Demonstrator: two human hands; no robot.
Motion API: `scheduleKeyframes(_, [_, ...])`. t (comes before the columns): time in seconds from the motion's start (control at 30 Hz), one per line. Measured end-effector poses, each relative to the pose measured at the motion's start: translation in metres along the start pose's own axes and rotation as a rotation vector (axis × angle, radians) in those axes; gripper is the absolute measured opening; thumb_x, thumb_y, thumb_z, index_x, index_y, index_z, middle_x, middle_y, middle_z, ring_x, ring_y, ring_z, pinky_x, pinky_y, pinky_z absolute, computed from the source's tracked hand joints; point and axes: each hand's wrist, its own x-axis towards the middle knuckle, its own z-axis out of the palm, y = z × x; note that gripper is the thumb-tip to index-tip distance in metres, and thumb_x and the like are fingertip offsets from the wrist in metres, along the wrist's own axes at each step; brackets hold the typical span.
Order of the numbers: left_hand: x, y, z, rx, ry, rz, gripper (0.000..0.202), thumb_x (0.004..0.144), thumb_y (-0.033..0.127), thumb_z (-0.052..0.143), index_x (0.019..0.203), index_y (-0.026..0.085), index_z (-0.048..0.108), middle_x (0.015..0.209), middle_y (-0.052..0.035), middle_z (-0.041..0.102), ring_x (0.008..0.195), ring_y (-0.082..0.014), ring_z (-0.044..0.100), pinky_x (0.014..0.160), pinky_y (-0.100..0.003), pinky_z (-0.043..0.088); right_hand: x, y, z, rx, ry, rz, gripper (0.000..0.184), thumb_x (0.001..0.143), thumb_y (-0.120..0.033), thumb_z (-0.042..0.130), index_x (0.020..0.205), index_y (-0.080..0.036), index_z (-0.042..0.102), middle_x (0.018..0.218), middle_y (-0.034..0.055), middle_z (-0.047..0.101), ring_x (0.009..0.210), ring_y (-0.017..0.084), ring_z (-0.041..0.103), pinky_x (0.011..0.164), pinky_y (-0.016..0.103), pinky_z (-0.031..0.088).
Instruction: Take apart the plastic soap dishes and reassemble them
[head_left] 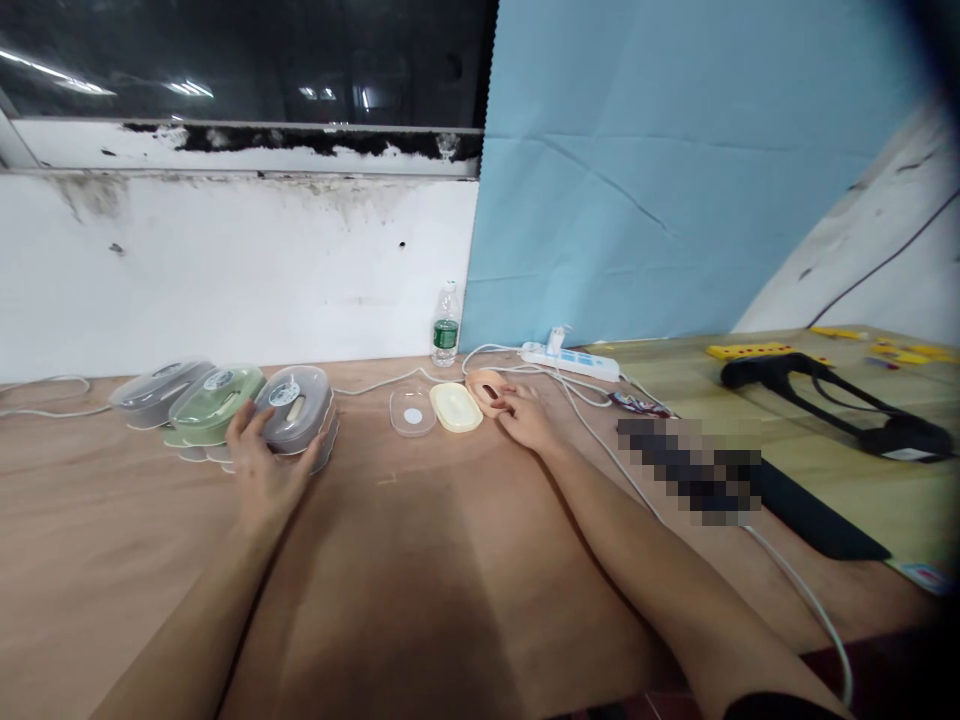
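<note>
My left hand (262, 470) spans the front of a grey soap box (304, 425) with a clear lid and a round label, thumb on its right side and fingers on its left. To its left stand a green soap box (214, 405) and another grey soap box (154, 395). Under them the edges of more pieces show. My right hand (525, 418) has its fingers closed on a peach oval dish (484, 390) with a dark slot. Beside that lie a pale yellow dish (456, 408) and a clear lid (412, 412) with a white round sticker.
A water bottle (445, 330) stands by the wall. Behind my right hand lies a white power strip (574, 361) with cables. Farther right are a blurred-out dark object (682, 470), a black strap-like frame (810, 400) and yellow pieces (757, 352).
</note>
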Motion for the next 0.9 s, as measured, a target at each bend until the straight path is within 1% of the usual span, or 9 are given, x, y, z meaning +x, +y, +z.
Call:
scheduleKeyframes(0.13, [0.000,0.001,0.000,-0.005,-0.001,0.000,0.062,0.072,0.039,0.075,0.120,0.015,0.045,0.138,-0.0188,0.037,0.134,-0.0329,0.035,0.110,-0.049,0.032,0.001,0.000,0.001,0.037,0.012,-0.027,0.031,0.077,-0.018,0.050,0.099,-0.019,0.072,0.121,0.0108,0.059,0.115,0.026,0.048,0.099,0.042,0.034])
scheduleKeyframes(0.23, [0.000,0.002,-0.003,0.002,0.014,0.045,0.063,0.072,0.038,0.075,0.121,0.015,0.042,0.139,-0.0174,0.037,0.133,-0.0317,0.036,0.109,-0.048,0.033,0.002,0.001,0.003,0.057,0.006,-0.011,0.033,0.077,-0.016,0.048,0.100,-0.018,0.071,0.121,0.0113,0.060,0.116,0.025,0.050,0.099,0.042,0.036])
scheduleKeyframes(0.43, [-0.005,0.017,-0.007,-0.078,-0.004,0.141,0.073,0.060,0.035,0.083,0.119,0.020,0.041,0.136,-0.0151,0.040,0.129,-0.0343,0.042,0.106,-0.052,0.037,0.002,-0.004,0.000,0.101,0.062,-0.029,0.037,0.073,-0.013,0.047,0.102,-0.017,0.069,0.120,0.0102,0.061,0.115,0.026,0.051,0.099,0.041,0.037])
scheduleKeyframes(0.53, [-0.016,0.036,-0.002,-0.249,-0.121,0.198,0.072,0.060,0.033,0.082,0.120,0.023,0.043,0.134,-0.0139,0.042,0.127,-0.0343,0.044,0.104,-0.053,0.039,0.000,-0.016,-0.008,0.137,0.131,-0.078,0.039,0.077,-0.017,0.046,0.111,-0.018,0.064,0.120,0.0100,0.061,0.115,0.027,0.050,0.101,0.043,0.036])
scheduleKeyframes(0.63, [-0.032,0.056,0.006,-0.465,-0.319,0.101,0.067,0.065,0.029,0.077,0.124,0.023,0.044,0.134,-0.0151,0.044,0.126,-0.0333,0.045,0.103,-0.052,0.039,-0.007,-0.036,-0.016,0.202,0.175,-0.206,0.043,0.085,-0.034,0.047,0.123,-0.016,0.056,0.125,0.0125,0.058,0.119,0.029,0.048,0.104,0.045,0.033])
scheduleKeyframes(0.7, [-0.041,0.064,0.011,-0.583,-0.433,0.025,0.064,0.068,0.028,0.074,0.125,0.023,0.044,0.135,-0.0155,0.044,0.126,-0.0332,0.045,0.103,-0.050,0.039,-0.013,-0.053,-0.018,0.243,0.118,-0.353,0.059,0.084,-0.054,0.048,0.129,-0.016,0.052,0.129,0.0140,0.056,0.122,0.031,0.046,0.106,0.047,0.031])
scheduleKeyframes(0.77, [-0.045,0.066,0.013,-0.640,-0.519,-0.016,0.064,0.069,0.028,0.073,0.127,0.024,0.044,0.135,-0.0155,0.045,0.127,-0.0335,0.044,0.104,-0.050,0.037,-0.020,-0.072,-0.018,0.274,0.003,-0.497,0.075,0.078,-0.070,0.046,0.132,-0.018,0.049,0.129,0.0142,0.056,0.122,0.033,0.047,0.105,0.047,0.032])
scheduleKeyframes(0.83, [-0.046,0.063,0.014,-0.661,-0.571,-0.031,0.065,0.069,0.029,0.073,0.127,0.024,0.046,0.136,-0.0151,0.045,0.128,-0.0339,0.043,0.105,-0.050,0.036,-0.025,-0.090,-0.016,0.311,-0.108,-0.627,0.078,0.077,-0.074,0.046,0.132,-0.020,0.050,0.125,0.0134,0.059,0.117,0.031,0.051,0.102,0.045,0.036])
scheduleKeyframes(0.9, [-0.044,0.058,0.012,-0.680,-0.592,-0.056,0.063,0.070,0.031,0.073,0.127,0.023,0.046,0.136,-0.0147,0.045,0.128,-0.0336,0.042,0.106,-0.049,0.035,-0.030,-0.104,-0.014,0.358,-0.167,-0.696,0.072,0.082,-0.071,0.045,0.132,-0.019,0.052,0.117,0.0130,0.063,0.109,0.027,0.056,0.097,0.042,0.041])
